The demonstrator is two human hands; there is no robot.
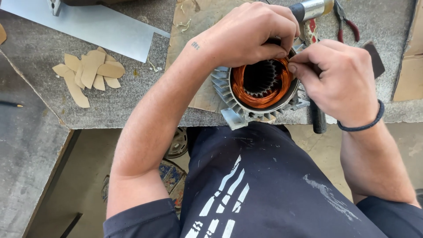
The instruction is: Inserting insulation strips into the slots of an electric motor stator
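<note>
Two bare hands are right on the motor stator (260,88), which sits at the near edge of the grey workbench (132,83), its copper windings (246,94) ringing the dark toothed bore. Left hand (246,33) arches over the stator's far rim, wrist bent, knuckles up, fingers curled down and pinched together at the top of the winding; what sits between those fingertips cannot be made out. Right hand (337,77) comes in from the stator's right side, thumb and forefinger pressed tight at the same spot on the rim, a dark cord bracelet (363,123) on the wrist. Both forearms angle in toward the stator. Left of the stator lies a small pile of tan paper strips (90,75) and, beyond them, a grey metal sheet (88,26). Beyond the stator, red-handled pliers (348,22) and a metal-collared tool (310,9) rest on the bench.
</note>
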